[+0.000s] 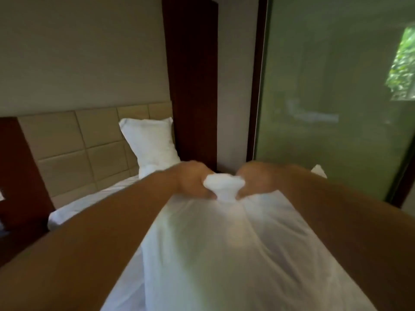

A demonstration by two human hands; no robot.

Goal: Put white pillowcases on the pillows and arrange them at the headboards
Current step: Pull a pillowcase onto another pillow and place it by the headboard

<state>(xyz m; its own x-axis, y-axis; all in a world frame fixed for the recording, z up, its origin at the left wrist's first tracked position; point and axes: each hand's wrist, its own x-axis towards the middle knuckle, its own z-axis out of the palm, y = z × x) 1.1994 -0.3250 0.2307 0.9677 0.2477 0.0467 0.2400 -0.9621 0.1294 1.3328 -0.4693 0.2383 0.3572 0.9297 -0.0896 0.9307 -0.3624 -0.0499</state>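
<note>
Both my hands hold up a white pillowcase [224,254] that hangs down toward me in the middle of the view. My left hand [190,180] and my right hand [258,178] are side by side, each gripping a bunched top edge of the cloth [223,187]. Whether a pillow is inside the cloth I cannot tell. A cased white pillow [150,144] leans upright against the beige padded headboard [74,140] at the bed's right end. The bed's white sheet [89,203] lies below it. The picture is blurred.
A dark wood panel [190,86] rises right of the headboard. A frosted green glass wall [336,97] fills the right side. Another dark wood panel [20,171] stands at the left. A small white corner [318,171] shows behind my right arm.
</note>
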